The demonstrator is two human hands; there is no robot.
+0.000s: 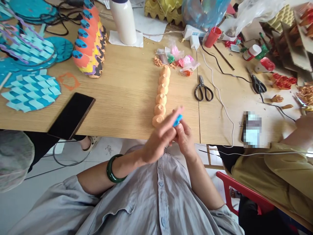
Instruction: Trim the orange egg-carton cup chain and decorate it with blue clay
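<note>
A small bright-blue piece between two hands, beside a pale-orange bumpy strip.
The blue piece (177,120) shows only in part, a smooth, irregular bit enclosed between the left hand (158,141) and the right hand (185,138), raised near the table's front edge; its full shape is hidden by fingers. The orange strip (161,99) lies lengthwise away from the person, a single row of six rounded bumps, each with a small round mark on top, its near end just beside the left fingers.
</note>
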